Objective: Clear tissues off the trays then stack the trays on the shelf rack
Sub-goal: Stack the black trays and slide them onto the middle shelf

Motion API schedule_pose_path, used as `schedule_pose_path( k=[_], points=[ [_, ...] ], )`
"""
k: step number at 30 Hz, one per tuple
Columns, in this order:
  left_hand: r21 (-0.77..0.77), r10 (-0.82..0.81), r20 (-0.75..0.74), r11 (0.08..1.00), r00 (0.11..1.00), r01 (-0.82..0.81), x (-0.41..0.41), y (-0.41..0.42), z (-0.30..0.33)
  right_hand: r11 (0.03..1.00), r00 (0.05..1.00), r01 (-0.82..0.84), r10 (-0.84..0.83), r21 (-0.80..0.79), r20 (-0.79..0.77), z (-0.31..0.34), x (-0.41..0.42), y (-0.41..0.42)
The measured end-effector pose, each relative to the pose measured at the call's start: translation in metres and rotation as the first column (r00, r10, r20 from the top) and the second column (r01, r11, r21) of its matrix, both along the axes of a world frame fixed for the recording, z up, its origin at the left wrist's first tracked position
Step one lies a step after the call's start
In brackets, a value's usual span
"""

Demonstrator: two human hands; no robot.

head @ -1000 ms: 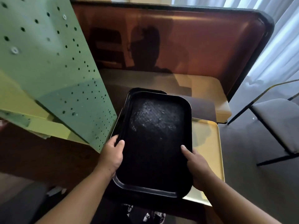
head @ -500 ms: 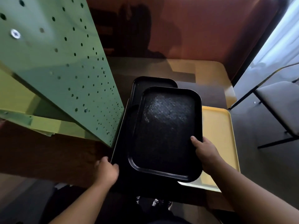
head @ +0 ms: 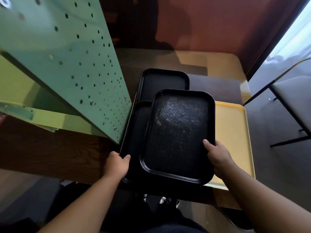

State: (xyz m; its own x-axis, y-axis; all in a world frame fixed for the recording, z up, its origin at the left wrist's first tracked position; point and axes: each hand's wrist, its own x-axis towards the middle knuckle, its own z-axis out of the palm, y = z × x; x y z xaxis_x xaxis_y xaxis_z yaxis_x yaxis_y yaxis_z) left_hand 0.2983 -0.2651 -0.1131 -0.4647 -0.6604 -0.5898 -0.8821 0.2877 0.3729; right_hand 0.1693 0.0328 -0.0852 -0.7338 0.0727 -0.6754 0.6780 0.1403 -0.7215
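No brand, label or writing can be read on anything here.

Nearest, the right hand [head: 217, 155] grips the right edge of the top black tray [head: 178, 132] close to its near corner, thumb lying over the rim and fingers curled beneath. The left hand [head: 116, 165] holds the near left edge of a second black tray [head: 134, 132], thumb on the rim, the other fingers hidden under it. The top tray is scuffed and textured, lies over the second one and is shifted to the right of it. Its long axis runs away from the person, leaning slightly to the right at the far end. Its right side overlaps a yellow tray [head: 235, 132] lying flat on the table [head: 50, 152].

Beyond them a third black tray [head: 165, 79] shows its far end, its long axis also running away from the person. To the left, the green shelf rack [head: 67, 56] with a perforated side panel stands on the table just beside the black trays. At far right is a chair [head: 292, 101].
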Motion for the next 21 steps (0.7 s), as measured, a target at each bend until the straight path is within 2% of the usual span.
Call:
schedule_pose_path(
  k=[9,13,18,21],
  points=[
    [0.018,0.161,-0.225,0.987,0.961,-0.162,-0.009,0.006,0.036,0.999,0.999,0.028,-0.028,-0.043,0.017,0.006,-0.007,0.023],
    [-0.085,0.126,-0.375,0.982,0.919,-0.17,-0.014,0.019,0.071,0.995,0.997,0.079,-0.078,-0.054,0.022,0.011,-0.01,0.046],
    [-0.188,0.072,-0.553,0.96,0.83,-0.208,-0.016,0.03,0.106,0.978,0.978,0.201,-0.204,-0.055,-0.052,0.014,-0.022,0.087],
    [-0.19,0.065,-0.627,0.954,0.776,-0.233,-0.02,0.032,0.12,0.964,0.96,0.258,-0.262,-0.059,-0.098,0.015,-0.03,0.108]
  ],
)
